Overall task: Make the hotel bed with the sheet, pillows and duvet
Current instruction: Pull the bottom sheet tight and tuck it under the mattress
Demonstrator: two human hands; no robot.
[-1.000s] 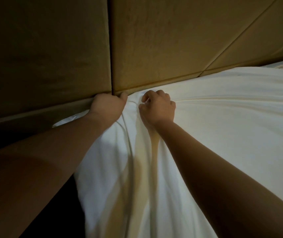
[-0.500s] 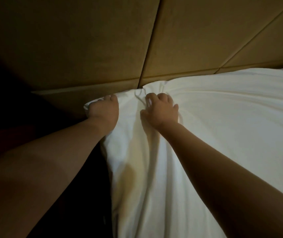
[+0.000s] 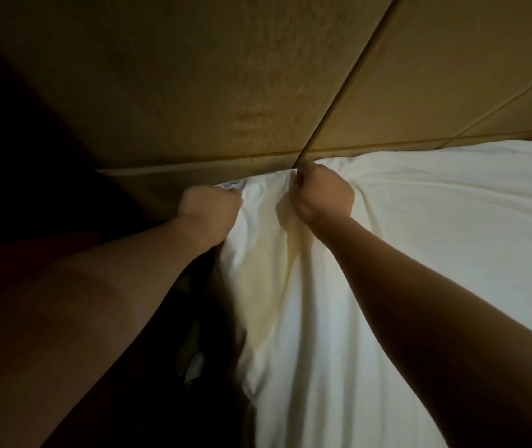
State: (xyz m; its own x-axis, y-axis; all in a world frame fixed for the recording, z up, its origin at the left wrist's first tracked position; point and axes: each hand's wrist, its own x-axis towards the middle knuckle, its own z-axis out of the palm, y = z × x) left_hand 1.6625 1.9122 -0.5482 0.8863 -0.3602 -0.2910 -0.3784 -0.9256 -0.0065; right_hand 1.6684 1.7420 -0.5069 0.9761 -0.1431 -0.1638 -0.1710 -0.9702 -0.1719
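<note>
Sheet point(image 3: 419, 253): white, lay spread, top edge against the padded headboard point(image 3: 225, 92).
Left hand point(image 3: 209, 210): a fist, gripped its corner.
Right hand point(image 3: 322, 195): a fist, gripped a bunched fold at the headboard.

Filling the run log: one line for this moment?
step: sheet corner at headboard | left hand: grips sheet | right hand: grips sheet

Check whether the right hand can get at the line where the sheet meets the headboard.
Probably yes. The right hand, gripping a bunch of the sheet, sits right at the lower edge of the headboard with nothing between. The left hand grips the sheet's corner off to the side, out of its way.
</note>
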